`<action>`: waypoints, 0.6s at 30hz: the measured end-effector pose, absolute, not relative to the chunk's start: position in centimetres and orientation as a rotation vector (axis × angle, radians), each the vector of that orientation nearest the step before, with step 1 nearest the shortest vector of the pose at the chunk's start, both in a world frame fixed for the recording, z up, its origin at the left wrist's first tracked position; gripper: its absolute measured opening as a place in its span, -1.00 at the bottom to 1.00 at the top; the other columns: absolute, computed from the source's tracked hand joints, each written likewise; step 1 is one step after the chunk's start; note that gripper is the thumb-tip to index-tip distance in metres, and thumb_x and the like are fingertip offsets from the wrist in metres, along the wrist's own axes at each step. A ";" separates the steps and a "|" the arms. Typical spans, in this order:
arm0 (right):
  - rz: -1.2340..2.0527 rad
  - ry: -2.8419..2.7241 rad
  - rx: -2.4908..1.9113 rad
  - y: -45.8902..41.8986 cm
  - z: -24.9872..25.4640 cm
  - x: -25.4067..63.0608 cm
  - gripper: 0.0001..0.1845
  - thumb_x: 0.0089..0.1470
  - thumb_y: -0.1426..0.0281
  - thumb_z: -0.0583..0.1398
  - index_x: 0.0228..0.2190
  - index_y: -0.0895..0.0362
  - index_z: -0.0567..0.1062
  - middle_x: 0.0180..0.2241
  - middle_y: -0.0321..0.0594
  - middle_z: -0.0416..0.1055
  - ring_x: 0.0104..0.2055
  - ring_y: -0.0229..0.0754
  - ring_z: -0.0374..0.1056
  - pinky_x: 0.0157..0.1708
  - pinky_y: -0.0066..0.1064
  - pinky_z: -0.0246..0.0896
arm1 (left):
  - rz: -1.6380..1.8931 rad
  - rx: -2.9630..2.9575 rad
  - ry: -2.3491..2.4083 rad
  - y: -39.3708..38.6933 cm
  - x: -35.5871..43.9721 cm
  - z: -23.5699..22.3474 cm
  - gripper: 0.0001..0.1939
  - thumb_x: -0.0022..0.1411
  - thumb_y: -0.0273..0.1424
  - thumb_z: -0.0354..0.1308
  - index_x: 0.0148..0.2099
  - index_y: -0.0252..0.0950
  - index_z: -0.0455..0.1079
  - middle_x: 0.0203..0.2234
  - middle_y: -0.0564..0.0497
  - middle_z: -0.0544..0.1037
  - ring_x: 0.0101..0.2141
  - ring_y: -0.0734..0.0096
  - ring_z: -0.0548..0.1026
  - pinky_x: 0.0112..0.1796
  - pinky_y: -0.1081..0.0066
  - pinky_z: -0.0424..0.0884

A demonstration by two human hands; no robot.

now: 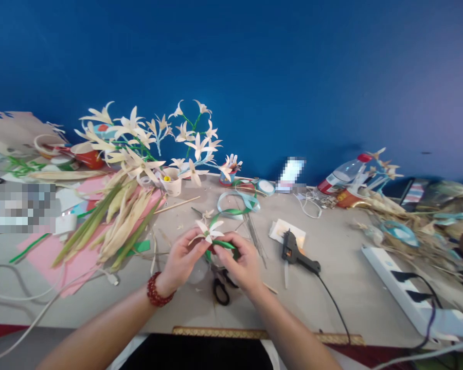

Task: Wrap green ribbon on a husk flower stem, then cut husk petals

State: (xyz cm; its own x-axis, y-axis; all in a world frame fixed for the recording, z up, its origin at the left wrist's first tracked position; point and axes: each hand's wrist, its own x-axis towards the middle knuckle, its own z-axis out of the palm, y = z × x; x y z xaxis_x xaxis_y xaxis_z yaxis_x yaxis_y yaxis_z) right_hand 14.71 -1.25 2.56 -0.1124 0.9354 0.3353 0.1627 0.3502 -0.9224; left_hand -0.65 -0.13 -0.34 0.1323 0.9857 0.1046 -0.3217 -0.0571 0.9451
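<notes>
Closely curled, left hand (183,258) pinching flower (210,233), right hand (244,261) ribbon (224,244).

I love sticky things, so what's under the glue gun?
The front of the glue gun lies over a white pad; its handle lies over the table. Whatever is directly beneath it is covered.

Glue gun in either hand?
No, the glue gun lies on the table, apart from the left hand and right hand, which hold a white flower and green strip.
</notes>
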 end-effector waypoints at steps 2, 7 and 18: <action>0.929 -1.528 -1.043 -1.3 2.5 14.8 -0.95 0.03 0.39 0.22 -0.38 0.10 0.45 -0.46 -0.29 0.44 -0.42 -0.20 0.37 -0.38 -0.43 0.27 | 1.281 1.071 0.831 -0.1 -0.6 -0.3 -0.82 0.16 -0.32 0.24 -0.20 -0.28 0.51 -0.37 0.00 0.52 -0.31 0.38 0.44 -0.23 0.45 0.38; 0.930 -1.463 -1.028 -1.1 2.0 14.7 -0.89 0.08 0.35 0.22 -0.41 0.10 0.39 -0.42 -0.27 0.40 -0.37 -0.21 0.34 -0.36 -0.42 0.26 | 1.261 1.006 0.782 0.0 -0.3 -0.2 -0.84 0.14 -0.34 0.26 -0.23 -0.29 0.50 -0.40 0.02 0.53 -0.32 0.40 0.45 -0.23 0.45 0.37; 0.972 -1.461 -0.948 -1.1 1.9 14.5 -0.81 0.10 0.33 0.23 -0.49 0.08 0.34 -0.45 -0.23 0.43 -0.37 -0.17 0.36 -0.35 -0.31 0.29 | 1.203 0.796 0.626 0.2 -0.1 0.8 -0.89 0.12 -0.40 0.25 -0.36 -0.32 0.39 -0.45 0.07 0.43 -0.43 0.46 0.37 -0.39 0.46 0.32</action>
